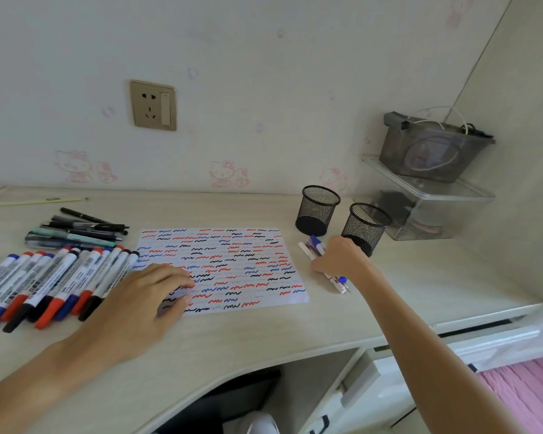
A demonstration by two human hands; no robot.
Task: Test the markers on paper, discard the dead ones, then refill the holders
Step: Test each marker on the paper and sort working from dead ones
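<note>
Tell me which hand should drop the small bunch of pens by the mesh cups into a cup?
Right. The right hand already rests on the pens beside the nearer mesh cup. The left hand lies flat on the test paper, across the desk from them.

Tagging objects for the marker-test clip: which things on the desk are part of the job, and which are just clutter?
In the job:
- test paper, covered in squiggles, left hand resting on it
- row of whiteboard markers
- small marker pile under the right hand
- two mesh holders

Lying about:
- thin pens
- grey bin with cables
- clear box
- wall socket
</note>
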